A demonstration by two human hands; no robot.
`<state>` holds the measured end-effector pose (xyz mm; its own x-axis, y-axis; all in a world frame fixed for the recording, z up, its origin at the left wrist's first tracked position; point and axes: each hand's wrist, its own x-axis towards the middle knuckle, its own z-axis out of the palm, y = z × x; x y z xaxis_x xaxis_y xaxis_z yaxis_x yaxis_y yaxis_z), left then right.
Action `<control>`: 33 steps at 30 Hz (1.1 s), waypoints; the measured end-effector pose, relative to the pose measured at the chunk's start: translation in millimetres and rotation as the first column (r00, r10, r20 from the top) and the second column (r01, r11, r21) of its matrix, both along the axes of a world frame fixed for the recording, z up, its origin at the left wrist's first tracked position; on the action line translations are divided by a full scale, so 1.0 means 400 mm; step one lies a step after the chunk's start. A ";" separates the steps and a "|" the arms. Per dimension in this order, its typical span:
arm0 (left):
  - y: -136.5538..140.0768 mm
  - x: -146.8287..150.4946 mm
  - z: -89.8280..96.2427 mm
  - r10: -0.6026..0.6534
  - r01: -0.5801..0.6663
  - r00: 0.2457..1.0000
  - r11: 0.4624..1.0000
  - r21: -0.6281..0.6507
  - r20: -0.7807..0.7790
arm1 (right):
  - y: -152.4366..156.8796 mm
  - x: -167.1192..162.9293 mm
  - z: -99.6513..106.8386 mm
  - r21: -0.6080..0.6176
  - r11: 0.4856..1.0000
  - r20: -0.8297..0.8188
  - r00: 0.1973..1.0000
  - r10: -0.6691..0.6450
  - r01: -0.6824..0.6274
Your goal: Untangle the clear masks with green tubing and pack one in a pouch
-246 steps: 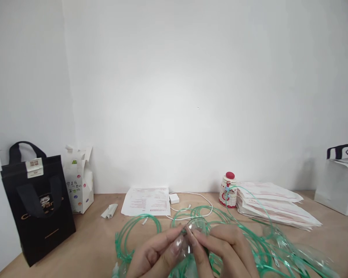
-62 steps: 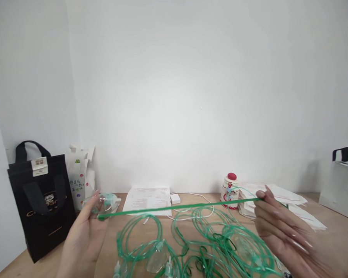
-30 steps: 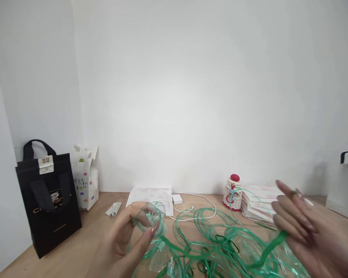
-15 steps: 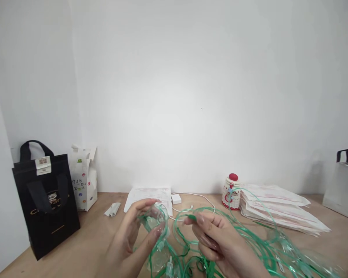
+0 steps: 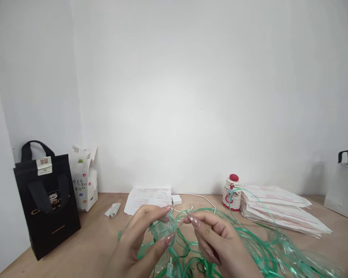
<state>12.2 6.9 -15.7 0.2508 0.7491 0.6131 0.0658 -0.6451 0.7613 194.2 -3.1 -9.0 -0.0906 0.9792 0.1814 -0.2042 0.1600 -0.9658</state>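
Note:
My left hand (image 5: 142,241) is closed around the rim of a clear oxygen mask (image 5: 163,228), with the thumb below and the fingers above. Just to its right, my right hand (image 5: 219,239) pinches a green strap (image 5: 188,211) between thumb and forefinger; only a little of it shows at the fingertips. The two hands are apart, their fingertips facing each other. Beneath them lies a tangle of green tubing (image 5: 191,259) with clear plastic connectors (image 5: 169,268), partly hidden by the hands. More coiled green tubing (image 5: 259,245) and clear mask pieces (image 5: 287,247) spread to the right.
At the left stand a black paper bag (image 5: 46,216) and a white printed bag (image 5: 85,181). A crumpled wrapper (image 5: 113,209), a paper sheet (image 5: 147,197) and a white charger (image 5: 176,199) lie behind. To the right are a red-lidded jar (image 5: 232,193), stacked paper packets (image 5: 284,210) and a white bag (image 5: 343,189).
My left hand has moved right with the mask, closer to my right hand. The strap's end now shows less between the right fingertips, and the right hand has shifted slightly left.

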 end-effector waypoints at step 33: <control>-0.002 -0.010 0.007 -0.123 0.123 0.992 0.992 -0.029 0.004 | -0.023 -0.028 -0.028 0.221 0.971 0.328 0.930 -0.164 0.094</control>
